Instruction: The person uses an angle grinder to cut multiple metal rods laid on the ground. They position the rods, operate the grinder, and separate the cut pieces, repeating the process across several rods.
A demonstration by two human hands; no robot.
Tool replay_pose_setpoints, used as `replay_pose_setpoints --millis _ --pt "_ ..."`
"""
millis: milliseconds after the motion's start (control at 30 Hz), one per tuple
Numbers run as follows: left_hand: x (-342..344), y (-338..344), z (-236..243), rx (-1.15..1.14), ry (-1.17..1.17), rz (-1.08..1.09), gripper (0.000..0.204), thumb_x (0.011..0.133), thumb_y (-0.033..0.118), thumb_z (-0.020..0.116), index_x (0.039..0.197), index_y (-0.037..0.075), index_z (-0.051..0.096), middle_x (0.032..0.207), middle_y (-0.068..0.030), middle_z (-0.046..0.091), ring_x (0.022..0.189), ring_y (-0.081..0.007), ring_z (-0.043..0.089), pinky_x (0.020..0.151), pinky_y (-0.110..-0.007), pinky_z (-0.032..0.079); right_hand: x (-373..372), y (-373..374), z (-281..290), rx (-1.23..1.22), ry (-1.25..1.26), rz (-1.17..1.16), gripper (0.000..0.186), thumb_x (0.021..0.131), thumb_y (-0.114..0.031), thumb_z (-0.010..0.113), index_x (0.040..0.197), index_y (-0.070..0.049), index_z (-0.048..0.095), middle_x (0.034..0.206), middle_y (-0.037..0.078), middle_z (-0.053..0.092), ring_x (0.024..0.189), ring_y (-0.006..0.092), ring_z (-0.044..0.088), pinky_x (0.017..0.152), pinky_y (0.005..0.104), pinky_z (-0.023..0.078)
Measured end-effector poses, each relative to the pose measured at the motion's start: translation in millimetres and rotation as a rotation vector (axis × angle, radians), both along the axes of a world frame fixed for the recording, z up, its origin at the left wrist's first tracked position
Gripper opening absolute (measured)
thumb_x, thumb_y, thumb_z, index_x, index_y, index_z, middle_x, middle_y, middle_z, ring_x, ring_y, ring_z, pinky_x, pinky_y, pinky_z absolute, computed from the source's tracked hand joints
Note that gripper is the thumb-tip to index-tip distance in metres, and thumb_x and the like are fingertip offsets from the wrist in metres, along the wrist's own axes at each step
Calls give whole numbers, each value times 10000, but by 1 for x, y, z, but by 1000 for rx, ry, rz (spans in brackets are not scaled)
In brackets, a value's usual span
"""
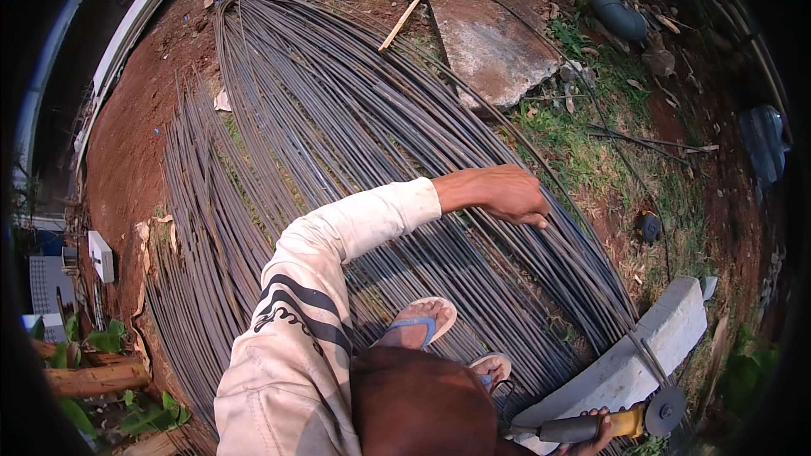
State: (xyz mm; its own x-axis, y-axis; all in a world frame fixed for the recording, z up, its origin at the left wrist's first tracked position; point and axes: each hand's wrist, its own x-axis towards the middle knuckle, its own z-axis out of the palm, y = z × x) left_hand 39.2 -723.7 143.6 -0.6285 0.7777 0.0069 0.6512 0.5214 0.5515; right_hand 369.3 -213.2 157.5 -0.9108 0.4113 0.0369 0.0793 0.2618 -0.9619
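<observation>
Long steel rebars (287, 118) lie in a dense sheaf beneath me, bunched and bent at the far end. My left hand (511, 194), reaching out from a cream sleeve, is over the bars at the right of the sheaf, its fingers curled; what they hold is hidden. At the lower right, my right hand (601, 429) grips an angle grinder (627, 421) with a yellow body and a cutting disc (665, 410). The grinder is beside a pale concrete block (667, 321), where some bars pass over the block. My sandalled feet rest on the bars.
A broken concrete slab (486, 42) and rubble lie at the back. A grey pipe elbow (617, 13) is at upper right, with grass and loose wire below it. Bare red soil, a white box (101, 255) and logs (93, 378) are at the left.
</observation>
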Motion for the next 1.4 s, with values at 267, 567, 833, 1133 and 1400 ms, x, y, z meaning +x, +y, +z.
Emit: replay_pose_setpoints --millis 267,567,833,1133,1400 --pt "3 13 9 -159 -82 105 442 1098 424 560 917 45 698 633 -206 611 690 -454 656 640 -572 467 -40 -34 62 -328 -180 -408 593 790 -64 786 1314 -15 511 931 116 668 719 237 708 660 373 621" --pt "20 18 -8 -149 -20 161 454 1074 422 628 822 45 619 589 -191 558 590 -450 577 588 -544 428 -49 1 69 -9 -360 -232 649 723 -92 824 1320 -19 580 973 46 658 797 153 659 744 315 579" --pt "25 18 -15 -171 -5 174 466 1074 434 626 829 38 598 587 -217 528 606 -468 565 589 -537 418 -70 5 37 239 -433 -36 734 676 -150 856 1335 18 576 1069 91 700 951 199 671 877 360 553" --pt "28 18 -22 -142 0 201 445 1065 429 646 819 60 605 575 -202 540 569 -453 564 563 -528 409 -87 3 31 319 -497 -6 737 680 -183 854 1327 30 572 1100 188 719 1014 309 704 949 398 551" --pt "26 17 -22 -133 33 172 416 1059 401 658 831 55 623 573 -194 564 585 -456 583 568 -538 426 -89 3 22 299 -509 2 741 685 -167 853 1342 29 572 1110 185 720 1027 302 704 958 393 548"
